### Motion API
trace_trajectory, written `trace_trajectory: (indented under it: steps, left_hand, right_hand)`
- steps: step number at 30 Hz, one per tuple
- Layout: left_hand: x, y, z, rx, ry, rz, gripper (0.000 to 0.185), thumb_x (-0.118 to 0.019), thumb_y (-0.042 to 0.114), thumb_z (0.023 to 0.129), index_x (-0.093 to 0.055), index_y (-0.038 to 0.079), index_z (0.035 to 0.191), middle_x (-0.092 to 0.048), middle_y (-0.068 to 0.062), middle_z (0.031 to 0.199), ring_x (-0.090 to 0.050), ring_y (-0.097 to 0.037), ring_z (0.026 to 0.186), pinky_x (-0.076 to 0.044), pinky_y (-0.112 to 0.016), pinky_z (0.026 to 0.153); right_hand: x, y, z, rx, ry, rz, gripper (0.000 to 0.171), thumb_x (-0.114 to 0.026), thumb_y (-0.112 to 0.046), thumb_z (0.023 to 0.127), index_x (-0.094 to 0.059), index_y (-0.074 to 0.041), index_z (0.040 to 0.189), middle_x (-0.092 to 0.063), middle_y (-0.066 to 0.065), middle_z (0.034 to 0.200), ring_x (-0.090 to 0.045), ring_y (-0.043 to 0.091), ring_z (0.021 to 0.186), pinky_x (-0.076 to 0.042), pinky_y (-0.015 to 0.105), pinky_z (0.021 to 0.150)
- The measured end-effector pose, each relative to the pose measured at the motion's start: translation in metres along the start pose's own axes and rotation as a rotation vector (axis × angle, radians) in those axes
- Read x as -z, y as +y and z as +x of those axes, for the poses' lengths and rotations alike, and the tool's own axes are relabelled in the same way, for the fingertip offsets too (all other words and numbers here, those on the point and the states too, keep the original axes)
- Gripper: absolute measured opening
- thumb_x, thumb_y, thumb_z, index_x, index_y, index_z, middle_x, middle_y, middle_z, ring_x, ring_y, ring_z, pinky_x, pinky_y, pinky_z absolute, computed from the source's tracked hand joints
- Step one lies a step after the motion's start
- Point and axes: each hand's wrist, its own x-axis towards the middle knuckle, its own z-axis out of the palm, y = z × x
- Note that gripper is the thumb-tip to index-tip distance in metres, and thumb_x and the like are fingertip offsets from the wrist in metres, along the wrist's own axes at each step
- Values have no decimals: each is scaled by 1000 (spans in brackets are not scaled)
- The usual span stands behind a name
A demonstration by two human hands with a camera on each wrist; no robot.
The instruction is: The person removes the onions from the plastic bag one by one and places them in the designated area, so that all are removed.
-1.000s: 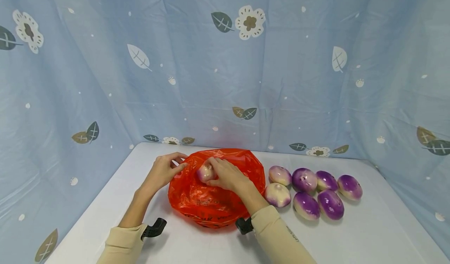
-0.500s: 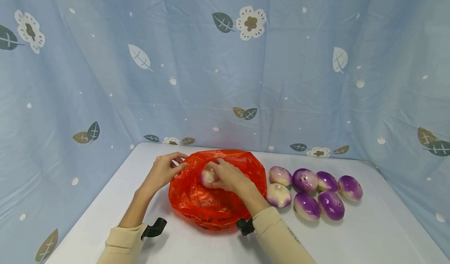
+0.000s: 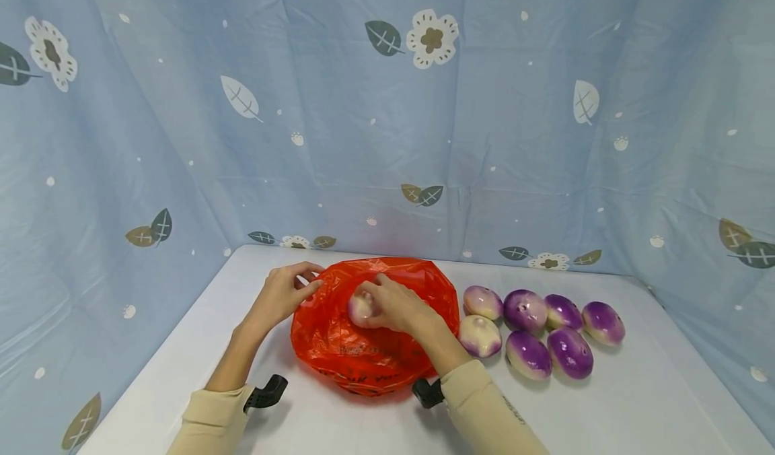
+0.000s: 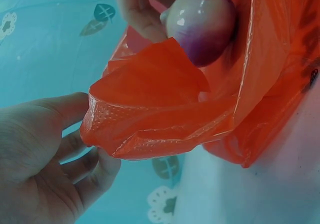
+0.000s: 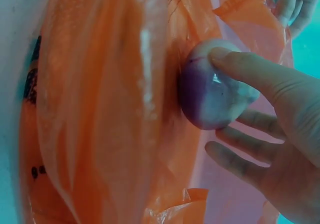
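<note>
A red plastic bag (image 3: 329, 347) lies on the table with its mouth spread open. My left hand (image 3: 280, 299) pinches the bag's left edge, thumb and fingers at the film in the left wrist view. Over the bag's mouth, my right hand (image 3: 401, 305) holds a glossy purple-and-white turnip (image 3: 360, 308) between thumb and fingers. In the right wrist view the turnip (image 5: 205, 91) sits inside the folds of film, its pale end towards the palm. The left wrist view shows its purple side (image 4: 202, 31) facing the bag's interior.
Several more purple-and-white turnips (image 3: 529, 355) lie grouped on the white table (image 3: 654, 388) right of the bag, the nearest right at its side. A blue patterned curtain (image 3: 339, 138) hangs behind the table and along both sides.
My right hand and the turnip have shifted slightly right and down within the bag's mouth. The left hand stays at the bag's edge, and the turnips on the table have not moved.
</note>
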Motion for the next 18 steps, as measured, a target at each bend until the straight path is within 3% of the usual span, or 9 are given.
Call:
trace_trajectory:
  steps: [18]
  left_hand:
    - [-2,-1,1,-24,2,11,20,-70,14,90,-70,11,110,-72,-8,86,-65,-13,59,-53,-19,52]
  right_hand:
    - [4,1,-20,30,-26,-45,52,-78,-39,81,-59,-33,129,-54,-4,106,-54,11,91,-55,28,78]
